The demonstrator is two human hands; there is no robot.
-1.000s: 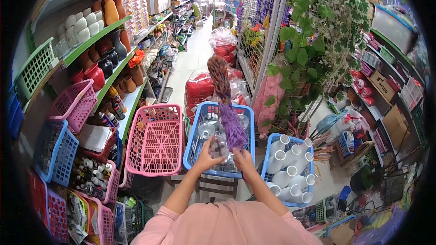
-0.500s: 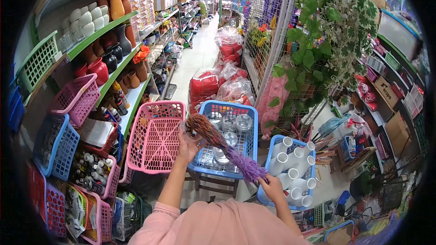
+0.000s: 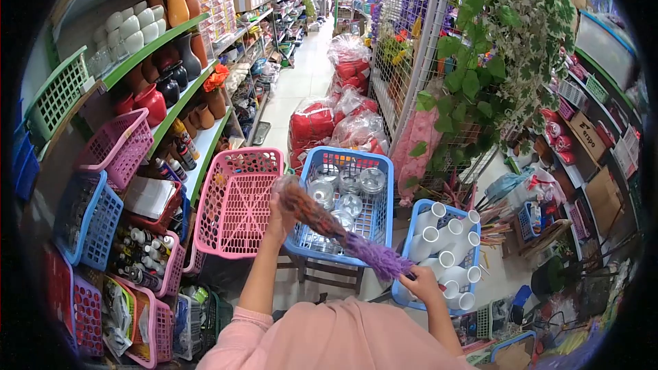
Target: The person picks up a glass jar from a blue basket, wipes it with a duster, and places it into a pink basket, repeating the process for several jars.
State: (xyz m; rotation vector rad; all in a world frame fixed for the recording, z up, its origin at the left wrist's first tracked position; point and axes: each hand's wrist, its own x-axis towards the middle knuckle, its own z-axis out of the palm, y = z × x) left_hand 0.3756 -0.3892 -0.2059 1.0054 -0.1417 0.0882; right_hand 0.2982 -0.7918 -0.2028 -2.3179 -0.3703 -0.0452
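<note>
My left hand is raised at the right side of the pink basket, closed around something clear like a glass jar, blurred by motion. A duster, brown at one end and purple at the other, has its brown end against the jar. Low on the right, my right hand grips the purple end. Below the duster, a blue basket holds several clear glass jars. A smaller blue basket with several white bottles is beside my right hand.
Shelves with vases and baskets line the left. Red bundles in plastic lie on the aisle floor beyond the baskets. A white grid rack with hanging leaves stands on the right. A dark stool is under the blue basket.
The view has shifted slightly. My right hand and the duster's purple end sit a little lower and farther right. The clear item in my left hand looks more blurred.
</note>
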